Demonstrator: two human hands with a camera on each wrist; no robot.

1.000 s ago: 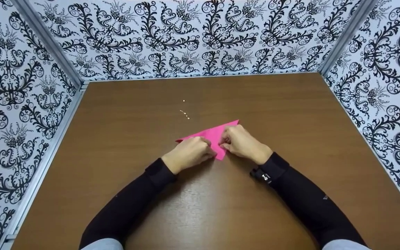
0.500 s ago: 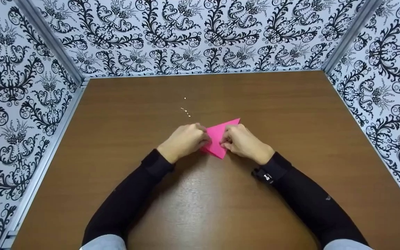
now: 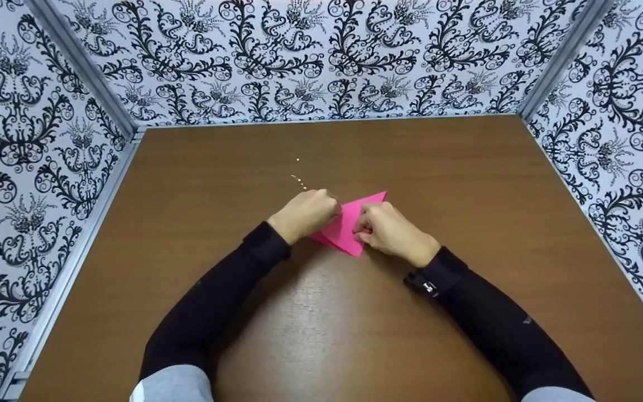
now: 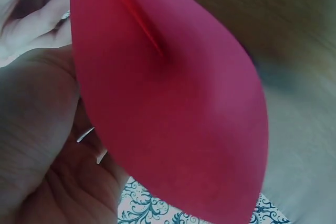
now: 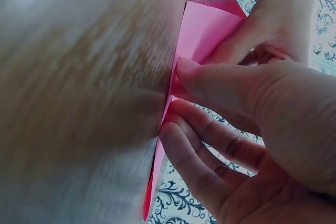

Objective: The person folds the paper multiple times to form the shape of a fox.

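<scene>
A folded sheet of pink paper [image 3: 348, 231] lies on the table between both hands, one pointed corner reaching up and to the right. My left hand [image 3: 307, 213] grips its left part with curled fingers and covers much of that side. In the left wrist view a loose flap of the paper [image 4: 184, 124] bows out past the thumb, with a crease near its top. My right hand [image 3: 391, 230] pinches the right side; in the right wrist view its thumb [image 5: 215, 80] presses on the paper's face while the other fingertips meet the sheet lower down.
The brown wooden table [image 3: 321, 335] is bordered by white walls with black scroll patterns [image 3: 321, 56]. Several tiny pale specks [image 3: 299, 180] show on the table beyond the left hand. A dark band with a small device [image 3: 425, 283] sits on the right wrist.
My left hand lifted away from the near corner and moved up along the paper's left side, bringing that left part round toward me. The right hand has hardly moved.
</scene>
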